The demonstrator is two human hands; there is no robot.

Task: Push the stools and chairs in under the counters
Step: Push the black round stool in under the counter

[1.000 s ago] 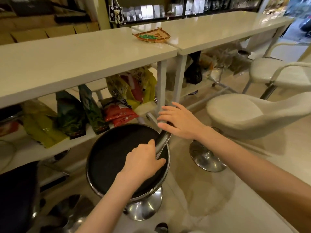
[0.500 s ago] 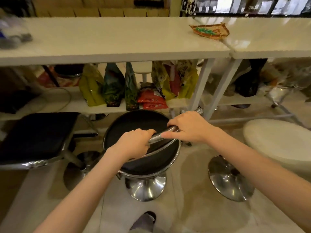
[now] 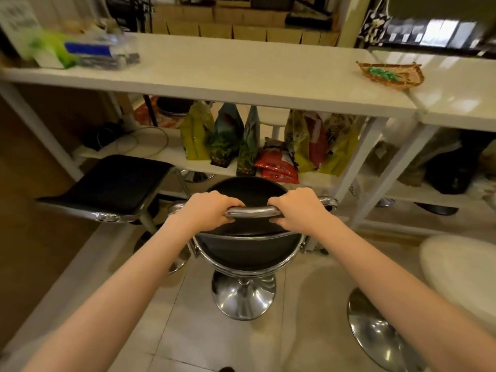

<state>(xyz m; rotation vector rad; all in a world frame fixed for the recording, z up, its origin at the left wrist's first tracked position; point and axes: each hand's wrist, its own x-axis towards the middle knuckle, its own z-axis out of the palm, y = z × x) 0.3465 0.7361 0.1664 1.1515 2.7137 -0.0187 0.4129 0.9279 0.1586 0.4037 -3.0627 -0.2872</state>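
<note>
White counter point(image 3: 241, 76) ahead, round stool point(image 3: 241, 251) facing it, both hands' fingers point(image 3: 230, 202) gripping its crosswise backrest bar point(image 3: 252, 211)

Round stool point(image 3: 243, 248) sits in front of the counter point(image 3: 228, 76), its seat just short of the lower shelf point(image 3: 166, 154). Square stool point(image 3: 107, 183) to its left, a padded chair point(image 3: 461, 272) to its right, bags point(image 3: 271, 146) on the shelf behind.
</note>
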